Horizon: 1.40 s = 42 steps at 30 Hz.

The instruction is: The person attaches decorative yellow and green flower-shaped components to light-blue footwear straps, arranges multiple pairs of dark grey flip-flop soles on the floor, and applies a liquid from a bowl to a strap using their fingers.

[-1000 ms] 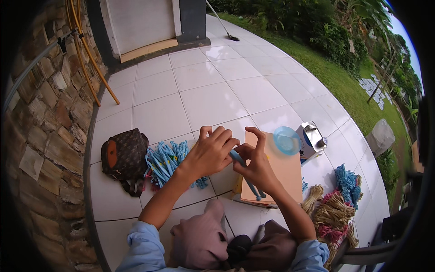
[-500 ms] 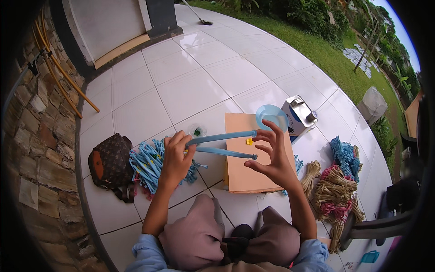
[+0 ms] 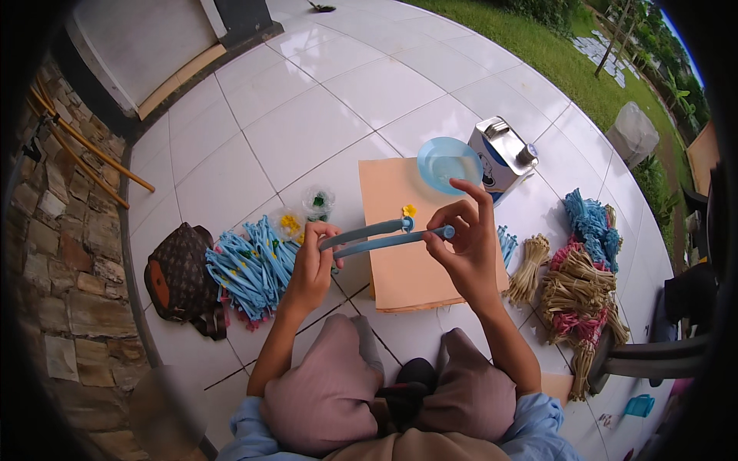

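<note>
Left hand (image 3: 310, 269) has two skinny blue strips (image 3: 384, 243) gripped, right hand (image 3: 469, 250) pinching one's tip, kinda over the peach board (image 3: 407, 280).

The person's left hand (image 3: 309, 270) grips a long, doubled light-blue strip (image 3: 373, 247); the right hand (image 3: 470, 250) is at one end. Beneath, a rectangular peach-coloured board (image 3: 407, 278) carries a yellow flower-shaped piece (image 3: 409, 210) and a round translucent blue dish (image 3: 448, 165).

left hand (image 3: 310, 269): fingers curled closed | right hand (image 3: 470, 250): pinching, one finger raised | forearms (image 3: 278, 349): forward
</note>
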Available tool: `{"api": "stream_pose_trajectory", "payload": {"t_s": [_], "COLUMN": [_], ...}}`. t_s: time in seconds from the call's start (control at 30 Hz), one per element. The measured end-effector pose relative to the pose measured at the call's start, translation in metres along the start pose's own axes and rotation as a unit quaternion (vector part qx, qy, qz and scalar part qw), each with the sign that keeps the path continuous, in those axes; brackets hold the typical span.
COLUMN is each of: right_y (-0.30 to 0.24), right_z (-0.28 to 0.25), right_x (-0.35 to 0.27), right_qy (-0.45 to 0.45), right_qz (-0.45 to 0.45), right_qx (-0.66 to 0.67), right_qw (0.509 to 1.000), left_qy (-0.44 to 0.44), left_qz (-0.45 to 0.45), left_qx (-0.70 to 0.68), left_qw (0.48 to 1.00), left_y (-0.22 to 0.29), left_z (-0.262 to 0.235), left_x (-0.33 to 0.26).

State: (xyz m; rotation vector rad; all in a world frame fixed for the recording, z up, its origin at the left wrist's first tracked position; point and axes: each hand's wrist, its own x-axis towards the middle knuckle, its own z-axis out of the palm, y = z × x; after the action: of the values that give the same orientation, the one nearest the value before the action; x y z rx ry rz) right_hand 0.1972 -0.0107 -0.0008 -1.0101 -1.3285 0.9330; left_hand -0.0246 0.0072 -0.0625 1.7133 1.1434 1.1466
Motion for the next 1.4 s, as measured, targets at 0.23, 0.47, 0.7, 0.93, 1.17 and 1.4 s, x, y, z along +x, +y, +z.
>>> {"api": "stream_pose_trajectory", "payload": {"t_s": [0.23, 0.47, 0.7, 0.93, 1.17, 1.4], "right_y": [0.022, 0.067, 0.116, 0.112, 0.065, 0.032], "right_z": [-0.037, -0.026, -0.001, 0.0, 0.009, 0.034], "right_x": [0.011, 0.024, 0.028, 0.035, 0.02, 0.009], "right_qy": [0.063, 0.009, -0.041, -0.063, 0.085, 0.05], "right_qz": [0.118, 0.077, -0.074, -0.083, -0.009, 0.139], "right_qx": [0.026, 0.044, -0.31, -0.36, -0.119, 0.208], "right_qw": [0.991, 0.996, 0.947, 0.927, 0.989, 0.967], "left_qy": [-0.099, 0.044, 0.061, 0.06, 0.091, 0.099], "left_qz": [-0.139, -0.114, -0.164, -0.205, -0.17, -0.141], "left_qx": [-0.26, -0.3, -0.389, -0.394, -0.365, -0.318], "left_qw": [0.951, 0.946, 0.905, 0.894, 0.911, 0.932], "left_y": [0.004, -0.015, -0.018, -0.01, 0.004, 0.021], "left_z": [0.006, 0.016, 0.019, 0.032, 0.04, 0.045], "left_x": [0.014, 0.011, 0.012, 0.014, 0.012, 0.007]}}
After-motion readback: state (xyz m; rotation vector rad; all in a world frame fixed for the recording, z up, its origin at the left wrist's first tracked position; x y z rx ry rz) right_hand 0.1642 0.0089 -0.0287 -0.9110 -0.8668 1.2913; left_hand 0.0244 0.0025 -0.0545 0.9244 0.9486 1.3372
